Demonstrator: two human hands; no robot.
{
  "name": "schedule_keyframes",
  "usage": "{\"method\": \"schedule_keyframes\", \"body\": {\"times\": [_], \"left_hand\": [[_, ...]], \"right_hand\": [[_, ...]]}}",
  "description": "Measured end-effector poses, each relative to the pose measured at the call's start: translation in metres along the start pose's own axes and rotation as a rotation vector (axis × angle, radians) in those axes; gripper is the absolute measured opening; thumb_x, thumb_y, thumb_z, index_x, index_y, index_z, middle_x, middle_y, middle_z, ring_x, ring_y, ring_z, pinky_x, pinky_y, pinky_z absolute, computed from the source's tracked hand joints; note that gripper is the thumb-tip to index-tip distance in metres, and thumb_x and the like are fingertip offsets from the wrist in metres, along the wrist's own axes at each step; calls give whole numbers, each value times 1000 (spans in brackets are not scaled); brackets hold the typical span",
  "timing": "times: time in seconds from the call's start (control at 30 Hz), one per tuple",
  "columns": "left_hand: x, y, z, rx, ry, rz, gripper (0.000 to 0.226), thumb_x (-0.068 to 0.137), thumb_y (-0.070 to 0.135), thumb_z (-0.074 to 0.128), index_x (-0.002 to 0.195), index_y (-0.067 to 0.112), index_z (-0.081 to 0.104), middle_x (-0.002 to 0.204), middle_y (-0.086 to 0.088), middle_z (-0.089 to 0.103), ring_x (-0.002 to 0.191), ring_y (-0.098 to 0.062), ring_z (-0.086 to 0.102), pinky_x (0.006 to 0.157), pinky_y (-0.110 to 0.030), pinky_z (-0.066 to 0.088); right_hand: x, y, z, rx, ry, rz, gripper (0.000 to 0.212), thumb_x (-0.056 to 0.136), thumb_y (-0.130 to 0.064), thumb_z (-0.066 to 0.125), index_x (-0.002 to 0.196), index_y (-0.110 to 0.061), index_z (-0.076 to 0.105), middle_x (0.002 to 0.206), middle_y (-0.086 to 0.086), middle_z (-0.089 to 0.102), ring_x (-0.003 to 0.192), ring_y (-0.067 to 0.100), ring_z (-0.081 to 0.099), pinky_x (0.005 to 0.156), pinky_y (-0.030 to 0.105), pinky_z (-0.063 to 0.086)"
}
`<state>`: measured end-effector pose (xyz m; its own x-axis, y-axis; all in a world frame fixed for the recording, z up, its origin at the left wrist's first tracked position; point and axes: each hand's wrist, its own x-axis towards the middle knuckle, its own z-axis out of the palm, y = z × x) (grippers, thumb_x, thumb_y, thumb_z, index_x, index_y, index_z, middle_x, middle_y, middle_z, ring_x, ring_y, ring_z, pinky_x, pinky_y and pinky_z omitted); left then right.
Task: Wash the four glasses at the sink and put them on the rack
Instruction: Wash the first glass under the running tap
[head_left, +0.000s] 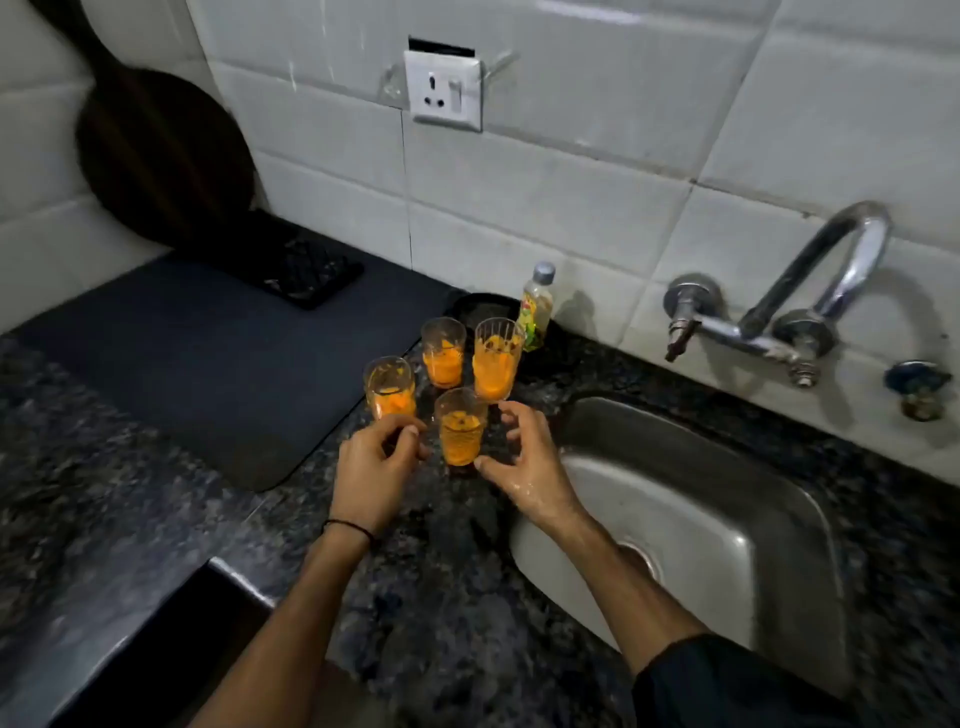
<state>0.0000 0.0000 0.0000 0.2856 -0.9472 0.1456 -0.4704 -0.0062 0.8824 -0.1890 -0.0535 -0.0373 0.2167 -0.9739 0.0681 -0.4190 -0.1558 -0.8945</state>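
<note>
Orange-smeared, four glasses (447, 374) standing clustered on speckled granite counter (441, 571), between dark mat (208, 358) and steel sink (701, 519). Flanking nearest glass (461, 426): left hand (371, 467) half curled, fingertips (410, 434) just beside farther-left glass (389, 387), contact unclear; right hand (524, 462) lying open, wet, fingers spread, gripping nothing. Standing behind: small bottle (536, 306), tap (810, 291) on tiled wall.

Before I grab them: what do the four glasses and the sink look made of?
Glasses: clear, likely glass, with cut ridges; see-through walls smeared with orange residue. Sink: brushed stainless steel by its dull grey sheen.
</note>
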Motion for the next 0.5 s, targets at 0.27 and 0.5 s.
{"method": "schedule_keyframes", "body": {"times": [0.27, 0.5], "left_hand": [[30, -31, 3, -10, -166, -71, 16, 97, 14, 56, 97, 22, 70, 76, 9, 73, 72, -4, 69, 72, -42, 59], [44, -30, 28, -83, -287, -31, 20, 96, 7, 55, 95, 23, 68, 80, 7, 73, 77, -4, 69, 75, -41, 59]], "right_hand": [[22, -1, 49, 233, 76, 112, 71, 77, -5, 83, 135, -26, 49, 123, -8, 64, 110, -7, 60, 90, 8, 43], [14, 10, 22, 225, 141, 201, 56, 76, 5, 80, 120, -20, 55, 102, -8, 69, 94, 2, 65, 84, 16, 48]]}}
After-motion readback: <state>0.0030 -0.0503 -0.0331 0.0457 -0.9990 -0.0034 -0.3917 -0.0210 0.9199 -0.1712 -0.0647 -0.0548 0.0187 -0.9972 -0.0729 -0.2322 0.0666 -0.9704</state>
